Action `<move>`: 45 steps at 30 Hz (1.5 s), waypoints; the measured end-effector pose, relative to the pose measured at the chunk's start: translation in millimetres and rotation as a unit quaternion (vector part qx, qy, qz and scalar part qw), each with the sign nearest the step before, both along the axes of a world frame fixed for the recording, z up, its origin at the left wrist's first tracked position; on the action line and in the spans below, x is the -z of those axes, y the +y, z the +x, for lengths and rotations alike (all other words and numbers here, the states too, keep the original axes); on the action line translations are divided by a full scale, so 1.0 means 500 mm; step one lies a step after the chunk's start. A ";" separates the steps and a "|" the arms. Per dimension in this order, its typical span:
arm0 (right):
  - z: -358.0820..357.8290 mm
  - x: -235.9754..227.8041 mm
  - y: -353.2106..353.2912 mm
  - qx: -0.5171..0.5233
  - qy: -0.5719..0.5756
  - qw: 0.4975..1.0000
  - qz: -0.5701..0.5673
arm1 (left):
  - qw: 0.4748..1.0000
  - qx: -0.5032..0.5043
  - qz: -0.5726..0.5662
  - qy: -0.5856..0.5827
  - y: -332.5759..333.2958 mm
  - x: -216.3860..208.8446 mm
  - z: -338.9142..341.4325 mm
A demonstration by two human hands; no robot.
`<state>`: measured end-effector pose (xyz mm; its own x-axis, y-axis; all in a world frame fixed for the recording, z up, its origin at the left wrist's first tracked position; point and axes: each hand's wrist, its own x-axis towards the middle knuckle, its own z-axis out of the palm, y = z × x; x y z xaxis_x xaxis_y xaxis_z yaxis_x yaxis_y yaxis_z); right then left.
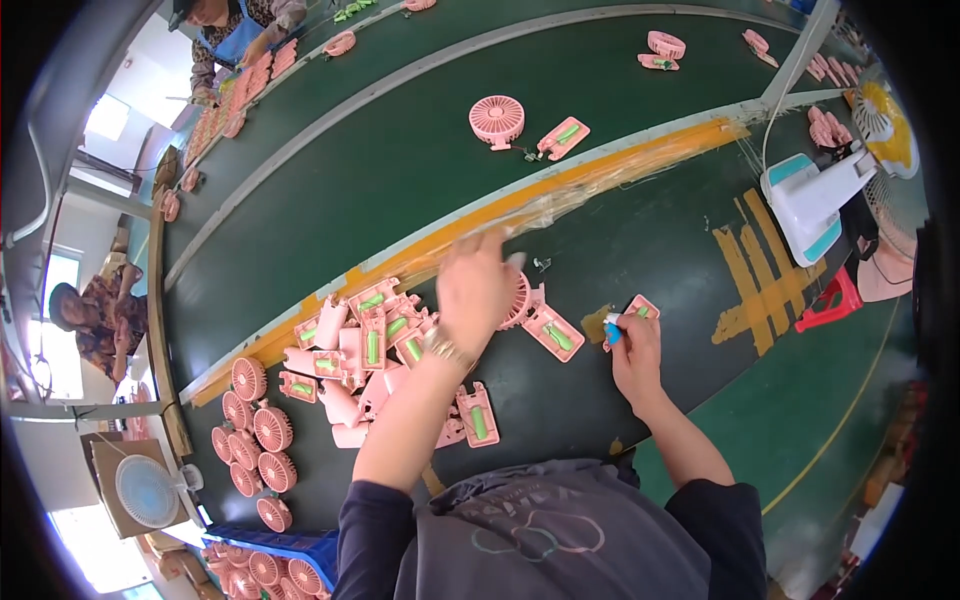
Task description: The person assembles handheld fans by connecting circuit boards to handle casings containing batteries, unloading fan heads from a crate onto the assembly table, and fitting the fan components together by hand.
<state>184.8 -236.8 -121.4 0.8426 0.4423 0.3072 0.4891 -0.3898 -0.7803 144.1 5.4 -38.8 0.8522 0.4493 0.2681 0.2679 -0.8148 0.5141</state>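
My left hand [475, 290] hangs over the table near the taped edge, thumb apart from the fingers, with nothing visible in it. Beside it lies a round pink fan head [518, 300], partly hidden, joined to an open handle shell [554, 334] with a green cylinder inside. My right hand [637, 362] is closed around a small white-and-blue tube [613, 330]. Just beyond that hand is another pink shell [645, 307], partly covered by the fingers. Left of my left forearm spreads a pile of pink handle shells [372, 340], several with green cylinders.
Pink fan heads [273, 428] sit in a group at left, above a blue crate [320, 550] of more. A conveyor belt [400, 170] beyond the taped rail carries fan parts [497, 120]. At right stand a white desk fan [800, 205] and a red holder [832, 302]. Two people work beyond.
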 end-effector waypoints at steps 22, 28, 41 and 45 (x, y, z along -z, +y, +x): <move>-0.113 -0.320 0.145 -0.265 0.275 0.891 0.244 | 0.908 0.010 -0.393 -0.148 -0.076 -0.178 -0.266; -0.121 -0.359 0.150 -0.337 0.145 0.916 0.162 | 0.955 0.074 -0.256 -0.133 -0.068 -0.238 -0.305; -0.128 -0.378 0.198 -0.350 0.122 0.920 0.131 | 0.974 0.109 -0.112 -0.163 -0.017 -0.245 -0.329; -0.125 -0.382 0.205 -0.376 0.105 0.911 0.131 | 0.973 0.127 -0.144 -0.132 -0.005 -0.254 -0.344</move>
<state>122.3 -134.5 69.7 0.3838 0.8534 0.3526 0.3701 0.2077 -0.9055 -28.1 3.1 88.3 0.8640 0.3230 0.3863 -0.0946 -0.6493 0.7546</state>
